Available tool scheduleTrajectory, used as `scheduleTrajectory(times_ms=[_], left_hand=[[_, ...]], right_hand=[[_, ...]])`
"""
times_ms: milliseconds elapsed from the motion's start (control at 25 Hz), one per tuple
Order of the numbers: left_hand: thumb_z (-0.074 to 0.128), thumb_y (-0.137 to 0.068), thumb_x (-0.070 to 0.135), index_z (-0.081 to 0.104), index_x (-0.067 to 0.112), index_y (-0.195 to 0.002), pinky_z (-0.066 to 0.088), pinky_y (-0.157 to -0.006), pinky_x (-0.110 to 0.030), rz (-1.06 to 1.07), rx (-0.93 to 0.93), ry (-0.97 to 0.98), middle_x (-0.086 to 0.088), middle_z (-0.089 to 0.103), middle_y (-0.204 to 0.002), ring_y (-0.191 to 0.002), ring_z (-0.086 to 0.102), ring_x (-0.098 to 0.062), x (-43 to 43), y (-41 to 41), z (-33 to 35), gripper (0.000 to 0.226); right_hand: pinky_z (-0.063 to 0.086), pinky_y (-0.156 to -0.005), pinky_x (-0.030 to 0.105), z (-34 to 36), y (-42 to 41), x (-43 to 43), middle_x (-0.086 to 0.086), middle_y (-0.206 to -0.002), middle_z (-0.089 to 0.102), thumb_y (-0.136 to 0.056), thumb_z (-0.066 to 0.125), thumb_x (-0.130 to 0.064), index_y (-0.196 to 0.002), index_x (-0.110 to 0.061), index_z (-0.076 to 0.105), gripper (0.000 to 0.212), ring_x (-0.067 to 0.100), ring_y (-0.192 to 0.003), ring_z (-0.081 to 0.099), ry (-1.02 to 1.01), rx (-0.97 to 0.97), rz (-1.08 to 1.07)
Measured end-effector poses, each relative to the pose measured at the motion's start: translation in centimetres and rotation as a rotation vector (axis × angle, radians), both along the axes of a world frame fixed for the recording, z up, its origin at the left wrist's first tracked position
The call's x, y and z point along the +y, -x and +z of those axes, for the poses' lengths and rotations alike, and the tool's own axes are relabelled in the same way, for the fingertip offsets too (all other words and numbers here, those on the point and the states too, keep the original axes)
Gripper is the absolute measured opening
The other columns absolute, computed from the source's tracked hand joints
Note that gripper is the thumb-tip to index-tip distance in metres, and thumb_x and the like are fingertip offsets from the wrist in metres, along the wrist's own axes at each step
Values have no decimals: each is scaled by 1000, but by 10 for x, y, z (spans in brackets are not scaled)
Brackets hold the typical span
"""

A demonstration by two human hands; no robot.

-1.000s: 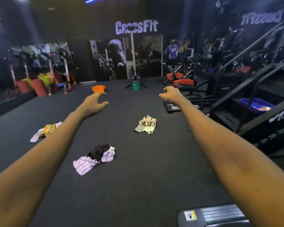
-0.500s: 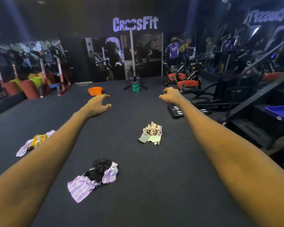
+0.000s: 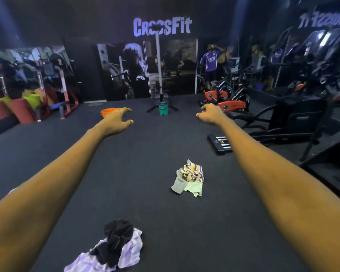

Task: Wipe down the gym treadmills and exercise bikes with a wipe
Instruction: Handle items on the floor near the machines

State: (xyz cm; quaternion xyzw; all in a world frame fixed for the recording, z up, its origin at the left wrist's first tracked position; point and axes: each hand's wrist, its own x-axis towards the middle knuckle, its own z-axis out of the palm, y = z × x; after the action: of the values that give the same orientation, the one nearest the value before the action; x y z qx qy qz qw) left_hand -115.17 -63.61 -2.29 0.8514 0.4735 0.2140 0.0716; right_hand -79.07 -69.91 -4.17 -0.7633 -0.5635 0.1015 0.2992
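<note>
While both arms reach out over dark floor (image 3: 145, 209), left hand (image 3: 117, 119) hangs with fingers spread and loose, holding nothing. Fingers of right hand (image 3: 211, 114) curl loosely, holding nothing too. Hands well apart. On floor between arms, nearer right arm: yellow-and-purple striped cloth (image 3: 189, 176). Near, bottom middle: black-and-purple cloth pile (image 3: 116, 246). Far right, just past right hand: red exercise bikes (image 3: 227, 99). Far, behind left hand: orange bowl (image 3: 107, 112). Far middle: green bucket (image 3: 163, 110).
</note>
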Motion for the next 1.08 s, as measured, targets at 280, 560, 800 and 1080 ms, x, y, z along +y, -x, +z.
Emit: scheduleTrajectory(times_ms=[280,560,800,1080], left_hand=[[58,-96,25,40,9,-146,32,-111,-40,48,-16,18,-13,42,-150,-137,40,-30,224,-48,12,55],[59,-96,25,42,10,-145,33,-109,-40,56,-19,25,-13,44,-148,-135,42,-30,457,-77,-14,54],[61,-95,28,42,9,-145,34,-113,-39,5,23,108,-11,43,-150,-137,40,-26,678,-108,-38,57],[60,-96,30,41,12,-146,35,-112,-41,-19,44,137,-11,43,-149,-137,41,-28,902,-161,-52,57]], right_hand=[[42,-93,29,18,-38,237,12,-143,51,-91,56,-31,-143,-8,46,58,28,-125,53,-14,40,34],[41,-102,32,9,-70,471,12,-142,52,-90,57,-31,-142,-8,47,57,29,-129,51,10,-2,34],[44,-100,34,-13,-91,675,11,-141,53,-88,57,-34,-141,-10,47,59,29,-125,52,59,36,12],[49,-101,43,-28,-137,877,13,-126,61,-89,57,-27,-126,-3,56,44,31,-116,58,88,35,-8]])
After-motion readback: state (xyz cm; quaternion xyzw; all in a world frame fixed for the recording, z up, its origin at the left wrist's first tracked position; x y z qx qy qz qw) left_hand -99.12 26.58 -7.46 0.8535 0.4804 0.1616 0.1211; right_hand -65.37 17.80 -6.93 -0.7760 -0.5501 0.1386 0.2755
